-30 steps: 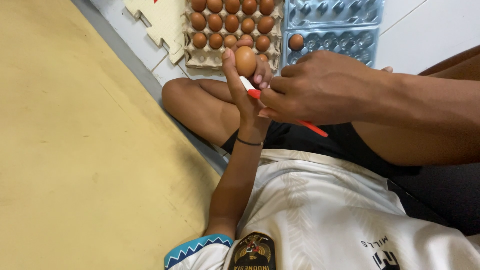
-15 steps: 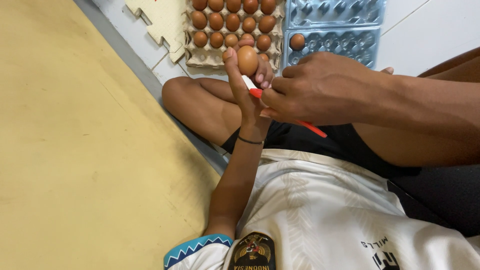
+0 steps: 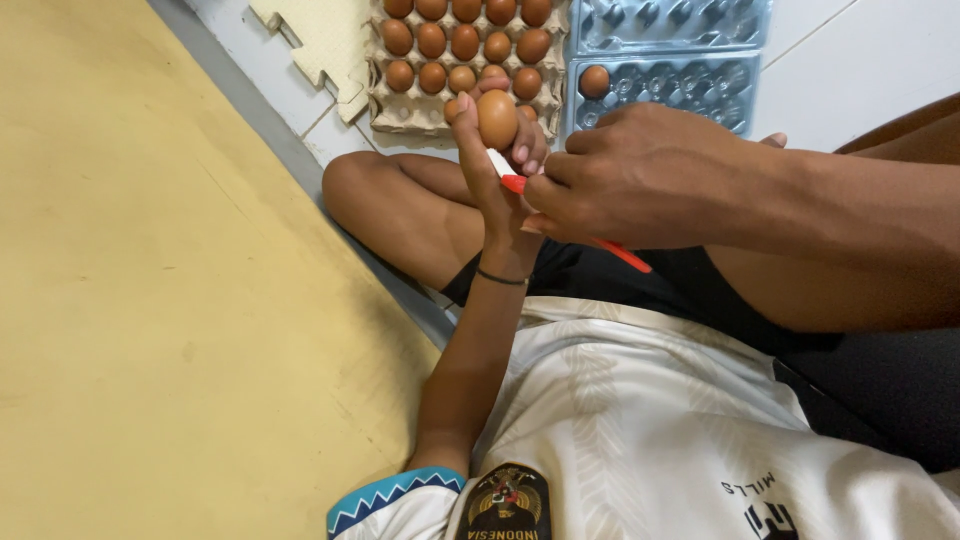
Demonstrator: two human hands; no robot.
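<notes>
Item: my left hand [image 3: 497, 175], fingers closed around one brown egg [image 3: 497, 119], raised before the cardboard egg tray [image 3: 400, 112]. Item: my right hand [image 3: 640, 175], gripping a red-and-white pen [image 3: 520, 185]. Beyond: blue plastic tray [image 3: 690, 70].

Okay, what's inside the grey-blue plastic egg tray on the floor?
The grey-blue plastic egg tray holds one brown egg in a cup at its near left corner. The other visible cups are empty. The right hand covers part of the near edge, so those cups cannot be checked.
</notes>
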